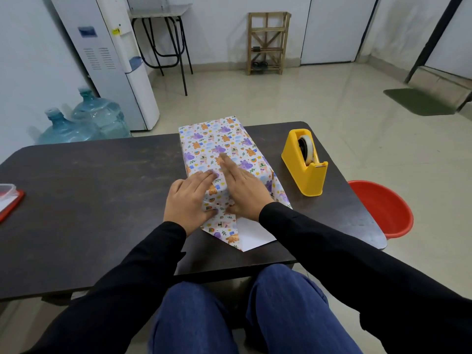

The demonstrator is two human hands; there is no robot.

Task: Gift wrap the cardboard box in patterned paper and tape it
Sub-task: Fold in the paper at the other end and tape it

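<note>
The box (217, 146), covered in white paper with purple and orange cartoon animals, lies lengthwise on the dark table (102, 190). At its near end a loose paper flap (229, 232) lies flat on the table, its white underside showing. My left hand (190, 200) presses the folded paper against the box's near left corner, fingers straight on top and thumb on the end face. My right hand (241, 186) lies flat on the box top, fingers straight and pointing away, thumb down on the near end fold. A yellow tape dispenser (305, 162) stands to the right of the box.
A clear container with a red lid (9, 200) sits at the table's left edge. A red basin (383, 208) stands on the floor beside the table's right edge. Beyond the table are two water bottles (84, 121), a water dispenser (112, 60) and a wooden rack (268, 43).
</note>
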